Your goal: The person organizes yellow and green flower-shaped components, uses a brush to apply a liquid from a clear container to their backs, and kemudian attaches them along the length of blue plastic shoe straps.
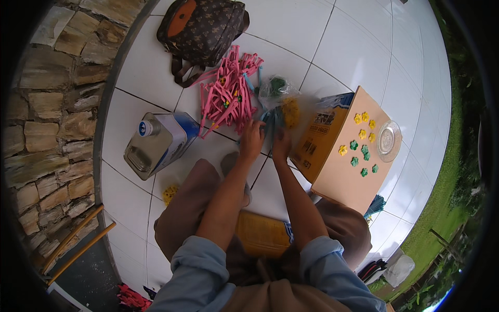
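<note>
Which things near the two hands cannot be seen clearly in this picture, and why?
- Head view: fingertips of the left hand and right hand blend into the blue strips; the grip is unclear.
- Clear bag: green contents blurred by plastic.
- Yellow item by the knee: too small.
- Pink items: cut off by the lower edge.

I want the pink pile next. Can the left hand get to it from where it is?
Probably yes: the left hand rests right beside the pink strips, and only bare white floor lies between them.

hands (266,139) on blue strips (270,120) — pink strips (228,93) beside
</note>
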`<state>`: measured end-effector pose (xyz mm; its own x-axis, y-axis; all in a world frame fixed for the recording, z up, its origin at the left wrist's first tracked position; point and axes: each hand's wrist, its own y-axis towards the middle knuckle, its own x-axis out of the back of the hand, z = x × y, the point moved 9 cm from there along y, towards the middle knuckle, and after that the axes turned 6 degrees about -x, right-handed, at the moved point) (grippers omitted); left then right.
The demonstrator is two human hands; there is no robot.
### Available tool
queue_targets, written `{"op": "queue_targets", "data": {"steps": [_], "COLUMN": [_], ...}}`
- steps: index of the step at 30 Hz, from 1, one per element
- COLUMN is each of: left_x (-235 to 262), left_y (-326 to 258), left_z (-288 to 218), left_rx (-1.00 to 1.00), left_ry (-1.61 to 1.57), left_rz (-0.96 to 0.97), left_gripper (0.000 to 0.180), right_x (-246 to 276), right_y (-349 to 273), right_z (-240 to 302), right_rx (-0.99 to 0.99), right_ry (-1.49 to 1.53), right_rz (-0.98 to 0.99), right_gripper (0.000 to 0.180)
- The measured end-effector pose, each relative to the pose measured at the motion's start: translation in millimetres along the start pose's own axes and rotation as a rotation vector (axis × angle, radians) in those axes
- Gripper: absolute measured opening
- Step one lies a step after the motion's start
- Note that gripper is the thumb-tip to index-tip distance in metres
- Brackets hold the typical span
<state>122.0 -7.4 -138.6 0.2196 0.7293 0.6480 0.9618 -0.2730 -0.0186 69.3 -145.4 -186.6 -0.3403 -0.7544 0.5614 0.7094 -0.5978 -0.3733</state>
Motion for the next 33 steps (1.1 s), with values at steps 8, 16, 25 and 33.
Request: {"op": "queue_targets", "data": {"steps": [8, 16, 25, 33], "left_x": [0, 24, 112, 156], "left_y": [17, -8, -4, -2], "left_z": [-9, -33, -124, -293], "left_rx": [-0.023, -0.015, -0.055, -0.722], "left_ry": [0.011, -0.172, -0.063, 0.518], "left_rz": [-0.271, -0.349, -0.466, -0.204], "left_gripper": [0.042, 0.037, 0.051, 0.073], "right_x": [-2, 31, 108, 199], "right_y": [8, -50, -98, -115], "right_z": [24, 67, 175, 270], "right_rx": [0.058, 0.244, 0.476, 0.766], "right_ry": [0.027, 0.093, 0.193, -0.144], "right_rz": [-0.022, -0.041, 0.003, 0.135], "right_gripper": [0.025, 0.020, 0.019, 0.025]}}
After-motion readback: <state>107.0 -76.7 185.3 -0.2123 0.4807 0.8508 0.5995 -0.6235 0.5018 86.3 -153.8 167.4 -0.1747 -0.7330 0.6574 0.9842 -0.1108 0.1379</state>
